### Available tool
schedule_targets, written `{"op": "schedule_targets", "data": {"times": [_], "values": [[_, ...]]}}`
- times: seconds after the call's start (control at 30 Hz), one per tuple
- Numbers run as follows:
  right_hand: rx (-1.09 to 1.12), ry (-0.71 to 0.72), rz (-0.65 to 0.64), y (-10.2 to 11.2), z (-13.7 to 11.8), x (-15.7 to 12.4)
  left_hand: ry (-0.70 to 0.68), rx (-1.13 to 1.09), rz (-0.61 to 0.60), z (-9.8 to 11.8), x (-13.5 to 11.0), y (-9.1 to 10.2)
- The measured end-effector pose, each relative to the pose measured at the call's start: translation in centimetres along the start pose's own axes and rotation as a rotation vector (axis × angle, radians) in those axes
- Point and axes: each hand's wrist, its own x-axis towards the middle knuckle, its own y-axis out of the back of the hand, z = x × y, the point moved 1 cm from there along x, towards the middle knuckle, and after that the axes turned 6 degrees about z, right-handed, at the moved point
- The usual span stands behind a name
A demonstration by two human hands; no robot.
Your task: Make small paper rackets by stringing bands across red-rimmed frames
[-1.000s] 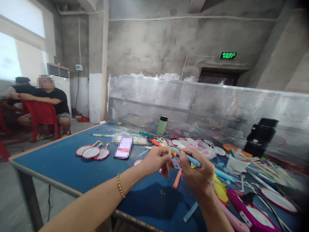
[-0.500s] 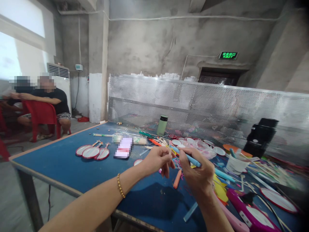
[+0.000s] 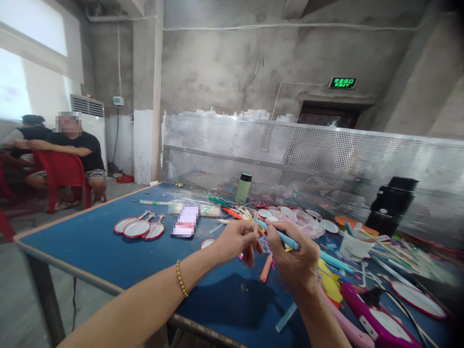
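My left hand, with a gold bead bracelet on the wrist, pinches a thin pale stick upright above the blue table. My right hand sits just right of it, fingers closed round a light blue pen-like tool whose tip points toward the stick. An orange stick lies on the table below both hands.
Three small round red-rimmed fans lie at the table's left, a blurred flat item beside them. A green bottle stands at the back by the perforated metal screen. Cluttered sticks, a white cup and magenta fans fill the right. People sit at far left.
My hands have barely shifted; the stick in my left hand sits slightly lower in my fingers than a second ago. The blue tool stays in my right hand.
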Motion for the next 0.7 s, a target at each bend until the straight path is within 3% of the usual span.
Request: {"op": "schedule_targets", "data": {"times": [0.7], "values": [[0.005, -0.034, 0.006, -0.01, 0.09, -0.09, -0.011, 0.0, -0.003, -0.19, 0.01, 0.03]]}}
